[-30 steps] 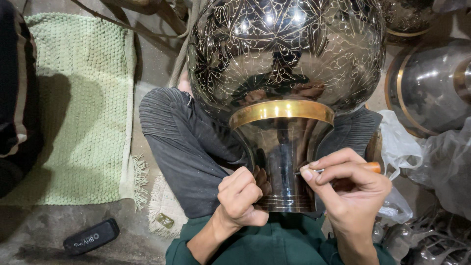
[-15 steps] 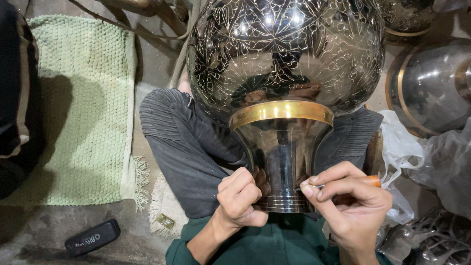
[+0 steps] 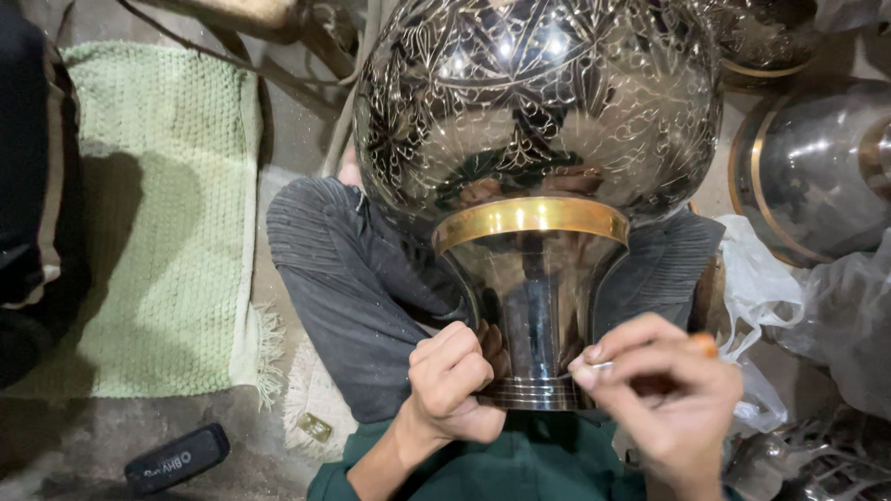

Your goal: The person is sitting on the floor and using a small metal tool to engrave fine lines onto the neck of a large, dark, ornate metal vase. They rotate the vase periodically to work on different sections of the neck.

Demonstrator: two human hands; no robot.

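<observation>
The left hand (image 3: 452,382) is curled closed against the narrow neck of a big engraved metal vase (image 3: 536,158), steadying it near the rim, while the right hand (image 3: 664,394) pinches a thin tool with an orange handle (image 3: 703,342), its tip touching the other side of that neck. The vase lies across the person's lap on grey trousers (image 3: 348,288), a gold band (image 3: 529,218) circling it above the neck. Left of the vase a green mat (image 3: 158,213) covers the floor, with a small black case (image 3: 176,457) below it; another shiny metal pot (image 3: 817,176) sits to the vase's right.
</observation>
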